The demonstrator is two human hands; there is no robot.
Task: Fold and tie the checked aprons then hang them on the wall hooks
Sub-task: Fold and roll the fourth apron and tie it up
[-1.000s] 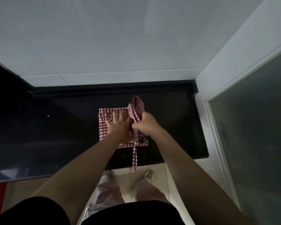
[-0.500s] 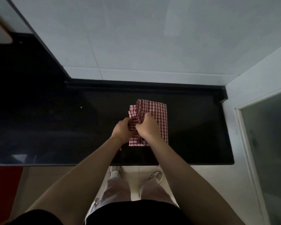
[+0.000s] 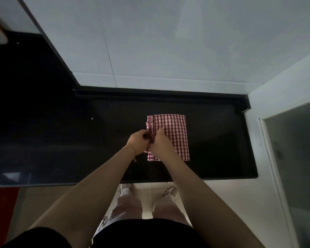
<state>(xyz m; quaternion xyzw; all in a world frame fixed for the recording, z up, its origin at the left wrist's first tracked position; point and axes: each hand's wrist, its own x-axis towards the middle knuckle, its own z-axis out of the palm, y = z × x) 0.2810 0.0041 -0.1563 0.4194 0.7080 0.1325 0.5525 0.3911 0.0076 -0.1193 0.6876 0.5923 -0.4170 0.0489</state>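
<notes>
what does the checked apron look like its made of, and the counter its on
Checked apron: seemingly thin woven cotton-type cloth, matte; it folds flat and bunches softly. Counter: dark polished stone or a look-alike, glossy; its near edge shows pale reflections.

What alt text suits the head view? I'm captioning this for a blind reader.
A person's left hand and right hand pinch the left edge of a folded red-and-white checked cloth apron lying on a glossy black stone countertop. A pale tiled wall rises behind it.
</notes>
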